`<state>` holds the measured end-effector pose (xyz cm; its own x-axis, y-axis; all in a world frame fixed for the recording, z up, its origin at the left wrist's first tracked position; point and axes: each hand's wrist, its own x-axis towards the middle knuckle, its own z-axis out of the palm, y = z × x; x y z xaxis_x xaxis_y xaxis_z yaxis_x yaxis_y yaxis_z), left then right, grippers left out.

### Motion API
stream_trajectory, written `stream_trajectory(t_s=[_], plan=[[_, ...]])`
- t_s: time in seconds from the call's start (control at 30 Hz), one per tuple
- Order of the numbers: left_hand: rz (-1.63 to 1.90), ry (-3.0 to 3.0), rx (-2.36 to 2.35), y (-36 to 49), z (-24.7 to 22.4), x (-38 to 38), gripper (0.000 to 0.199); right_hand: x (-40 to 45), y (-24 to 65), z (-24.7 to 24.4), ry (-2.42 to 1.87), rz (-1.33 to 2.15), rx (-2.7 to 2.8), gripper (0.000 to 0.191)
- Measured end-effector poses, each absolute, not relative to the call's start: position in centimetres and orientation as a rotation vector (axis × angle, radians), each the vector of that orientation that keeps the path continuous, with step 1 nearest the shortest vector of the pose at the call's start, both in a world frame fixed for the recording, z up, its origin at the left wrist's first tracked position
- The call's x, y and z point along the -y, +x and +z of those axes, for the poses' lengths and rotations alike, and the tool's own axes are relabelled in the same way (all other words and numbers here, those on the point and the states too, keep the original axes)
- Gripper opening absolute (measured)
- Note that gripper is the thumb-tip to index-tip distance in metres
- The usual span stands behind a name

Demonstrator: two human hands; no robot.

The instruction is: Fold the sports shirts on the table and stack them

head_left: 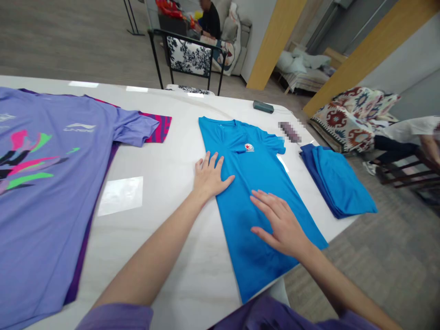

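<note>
In front of me on the white table (pixel 172 220) lies a blue T-shirt (pixel 275 183), folded lengthwise, with a small red and white badge on its chest. My left hand (pixel 210 176) rests flat at the shirt's left edge, fingers spread, partly on the cloth and partly on the table. Over the middle of the shirt is my right hand (pixel 280 222), palm down with its fingers stretched; I cannot tell whether it touches the cloth. Both hands hold nothing.
On the left, a lavender jersey (pixel 68 197) covers darker purple and pink cloth. Folded blue clothes (pixel 343 183) sit at the table's right edge. Behind them are a dark case (pixel 263 107) and a blurred-out object. A chair (pixel 190 57) stands beyond; two people sit farther off.
</note>
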<state>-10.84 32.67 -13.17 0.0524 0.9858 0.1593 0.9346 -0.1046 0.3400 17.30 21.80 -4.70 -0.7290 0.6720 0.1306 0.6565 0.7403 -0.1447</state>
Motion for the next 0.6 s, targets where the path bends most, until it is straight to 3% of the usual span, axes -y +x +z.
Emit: stream_trajectory(t_s=[0.17, 0.27, 0.33, 0.43, 0.6], plan=[[0.454, 2.181, -1.991, -10.7, -13.2, -32.7, 0.099, -12.4, 21.6, -7.2, -0.988, 0.265, 2.889, 0.093], [0.421, 2.188, -1.96, -10.7, -13.1, -32.4, 0.099, -11.1, 25.3, -6.4, -0.994, 0.298, 2.778, 0.076], [0.467, 2.158, -2.004, -10.4, -12.6, -32.4, 0.096, -11.1, 29.4, -5.3, -1.242, 0.245, 2.52, 0.057], [0.662, 2.14, -2.063, -8.1, -10.6, -34.2, 0.081, -11.6, 36.6, -4.6, -1.711, 0.206, 2.091, 0.04], [0.701, 2.204, -1.688, 3.1, -6.3, -43.4, 0.045, -13.1, 44.3, -6.5, -2.173, 0.296, 1.839, 0.046]])
